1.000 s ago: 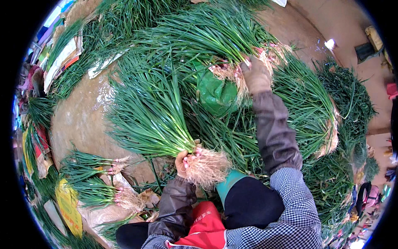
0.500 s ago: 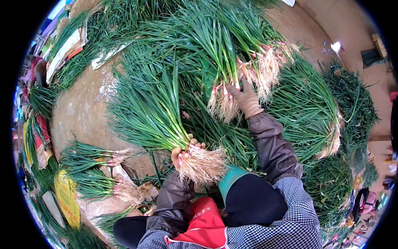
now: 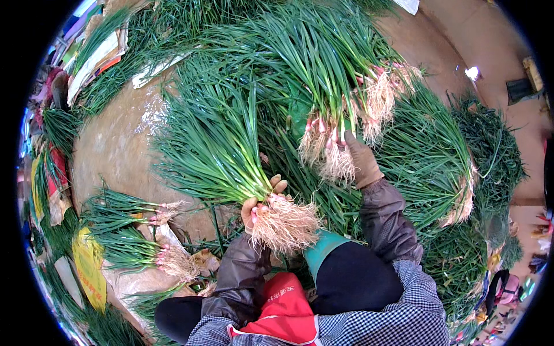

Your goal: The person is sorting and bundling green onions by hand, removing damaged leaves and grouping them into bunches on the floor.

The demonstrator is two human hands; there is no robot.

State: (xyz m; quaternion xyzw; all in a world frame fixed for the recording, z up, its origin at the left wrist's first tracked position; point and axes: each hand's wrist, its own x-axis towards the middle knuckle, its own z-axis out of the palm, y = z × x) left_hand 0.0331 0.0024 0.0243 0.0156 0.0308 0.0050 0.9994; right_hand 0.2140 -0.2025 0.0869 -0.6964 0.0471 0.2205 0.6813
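Observation:
My gloved left hand (image 3: 249, 211) is wrapped round a thick bunch of spring onions (image 3: 234, 173). Their pinkish bulbs and pale roots hang toward me, with the long green leaves fanning away to the far left. Farther off, my gloved right hand (image 3: 363, 162) has its fingers closed at the stalks of a few spring onions (image 3: 337, 161) along the near edge of a large heap (image 3: 311, 63). Its thumb is mostly hidden. The roots of these few stick out nearer to me than those beside them.
Two small bunches of spring onions (image 3: 124, 251) lie on sacking at the left, beside a yellow bag (image 3: 89, 271). More spring onions (image 3: 427, 150) are piled at the right. Wet floor (image 3: 118, 153) shows at the left. A green boot (image 3: 323, 251) is close below my left hand's bunch.
My right hand has shifted slightly right and toward me, and a few spring onions have been drawn partly out of the heap. The left hand's bunch has stayed nearly in place.

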